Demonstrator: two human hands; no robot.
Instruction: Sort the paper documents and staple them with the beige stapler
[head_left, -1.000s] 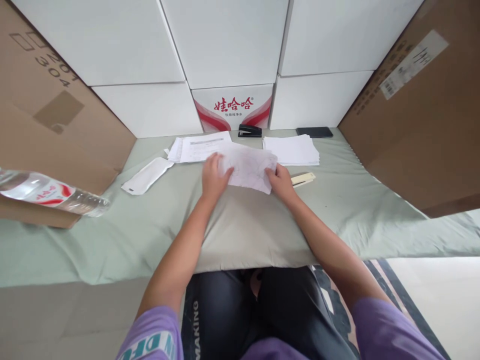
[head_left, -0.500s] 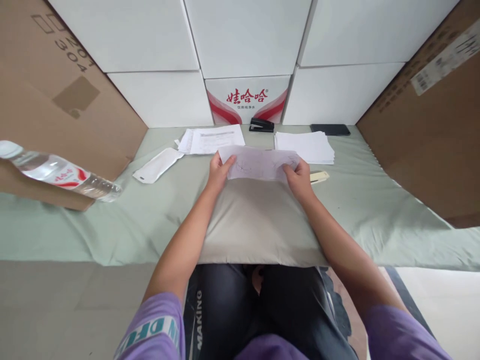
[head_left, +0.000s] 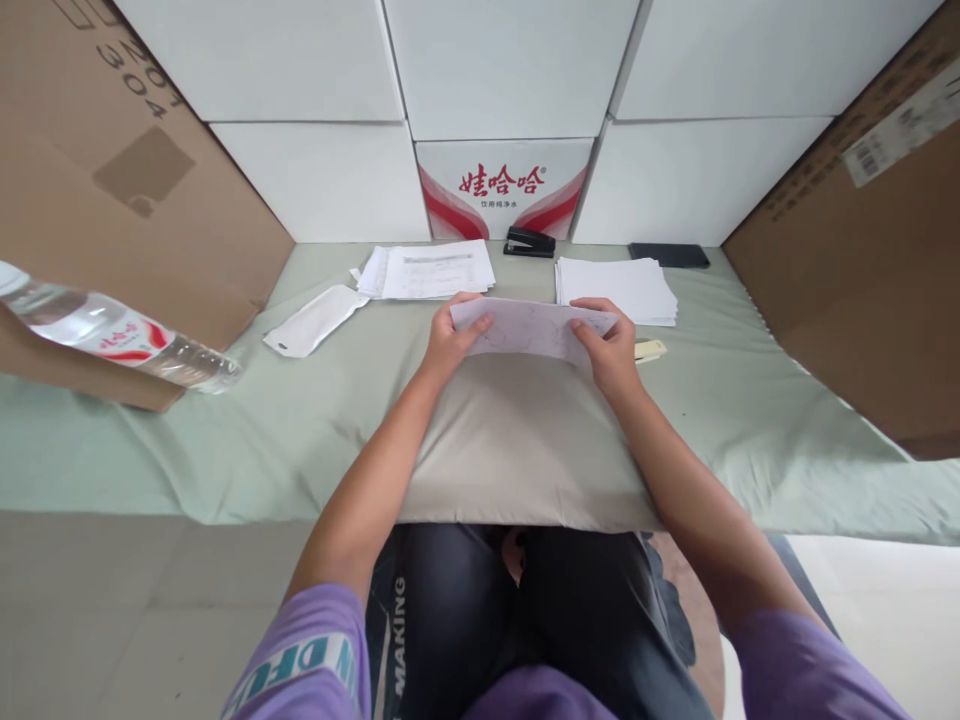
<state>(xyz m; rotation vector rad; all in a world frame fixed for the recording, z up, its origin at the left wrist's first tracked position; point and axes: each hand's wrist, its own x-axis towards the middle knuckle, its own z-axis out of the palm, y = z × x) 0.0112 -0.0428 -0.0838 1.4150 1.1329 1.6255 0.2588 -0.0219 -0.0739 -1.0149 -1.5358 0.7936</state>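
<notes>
Holding 1 sheet of paper by its ends, left hand and right hand pinch closed; keeping both edges level above the cushion suits a clean fold.

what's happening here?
A seated person holds a sheet of paper by its two ends, left hand and right hand, above a grey pillow on a green cloth. Behind it lie two paper stacks, a black stapler and a dark phone. A water bottle lies on the left.
</notes>
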